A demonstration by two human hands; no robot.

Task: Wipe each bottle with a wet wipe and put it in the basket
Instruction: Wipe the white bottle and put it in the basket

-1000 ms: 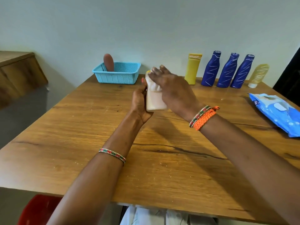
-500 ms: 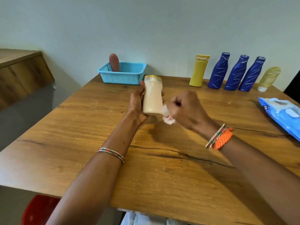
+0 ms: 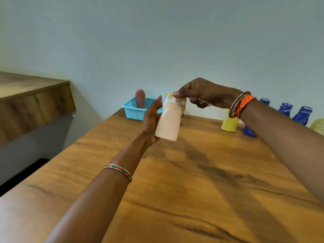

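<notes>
My left hand [image 3: 150, 123] grips a cream bottle [image 3: 169, 121] with a yellow-rimmed cap, held tilted above the table. My right hand [image 3: 201, 95] is at the bottle's top, thumb on the cap, fingers curled round a crumpled wet wipe [image 3: 204, 103] that is mostly hidden. The blue basket [image 3: 130, 112] stands at the table's far edge behind the bottle, and a brown bottle [image 3: 140, 100] stands upright in it. Behind my right forearm, by the wall, stand a yellow bottle [image 3: 228, 123], three blue bottles [image 3: 303, 114] and a pale yellow one [image 3: 318, 126].
The wooden table [image 3: 192, 181] spreads below my arms. A wooden cabinet top [image 3: 35, 99] juts out at the left, with a gap to the table. The wall runs close behind the basket and bottles.
Both hands have lifted the cream bottle higher and tilted it. My right hand moved from the bottle's lower side up to its cap. The view has tipped upward, and the wipes pack is out of sight.
</notes>
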